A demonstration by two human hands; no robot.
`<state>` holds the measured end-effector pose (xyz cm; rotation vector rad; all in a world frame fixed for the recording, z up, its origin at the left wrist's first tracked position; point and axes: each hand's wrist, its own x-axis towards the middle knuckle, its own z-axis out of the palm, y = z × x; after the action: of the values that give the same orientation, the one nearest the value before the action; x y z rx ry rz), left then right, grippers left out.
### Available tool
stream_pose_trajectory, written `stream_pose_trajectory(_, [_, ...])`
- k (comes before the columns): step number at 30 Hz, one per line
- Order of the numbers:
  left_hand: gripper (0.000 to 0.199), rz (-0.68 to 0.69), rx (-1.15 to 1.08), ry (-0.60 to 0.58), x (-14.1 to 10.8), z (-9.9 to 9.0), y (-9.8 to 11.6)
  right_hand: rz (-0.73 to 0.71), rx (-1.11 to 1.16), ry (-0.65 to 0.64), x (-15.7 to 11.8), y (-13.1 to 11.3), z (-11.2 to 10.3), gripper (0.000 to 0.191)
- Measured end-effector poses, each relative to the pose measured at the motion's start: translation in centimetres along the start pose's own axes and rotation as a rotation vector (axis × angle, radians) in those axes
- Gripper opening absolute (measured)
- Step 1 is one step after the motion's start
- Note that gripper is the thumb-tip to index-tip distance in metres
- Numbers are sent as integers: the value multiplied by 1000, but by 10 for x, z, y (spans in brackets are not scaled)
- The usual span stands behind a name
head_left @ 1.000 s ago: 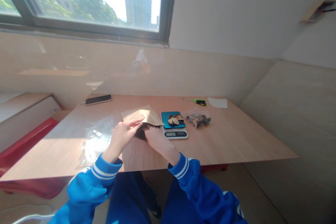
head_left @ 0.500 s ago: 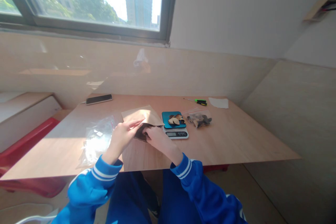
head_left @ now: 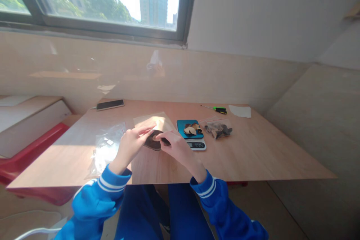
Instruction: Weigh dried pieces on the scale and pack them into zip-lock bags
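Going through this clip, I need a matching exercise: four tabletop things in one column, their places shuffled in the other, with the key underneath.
Things
1. brown bag
2. scale
3. phone
4. white sheet

Places
A. near the far right corner of the table
B. at the fingers of the left hand and right hand
C. beneath the loose pieces
D. near the table's far left corner

Pairs: 1-B, 2-C, 3-D, 4-A

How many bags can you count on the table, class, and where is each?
3 at least: a brown bag touched by the left hand, a clear bag of dark pieces right of the scale, and a clear plastic bag left of that hand, possibly covering others.
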<state>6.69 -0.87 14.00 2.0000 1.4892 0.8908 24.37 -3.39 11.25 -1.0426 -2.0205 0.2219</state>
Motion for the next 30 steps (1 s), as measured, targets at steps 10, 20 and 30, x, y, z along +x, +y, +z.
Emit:
stream_pose_trajectory(10, [37,-88,34,88,11,-22,-20,425,524,340,-18,49,-66,19])
stream_pose_trajectory(20, [37,-56,8,25,12,-14,-25,428,7,81,19,154,-42,20])
stream_pose_trajectory(30, [37,-75,6,53,11,-19,-24,434,46,23,12,177,-51,32])
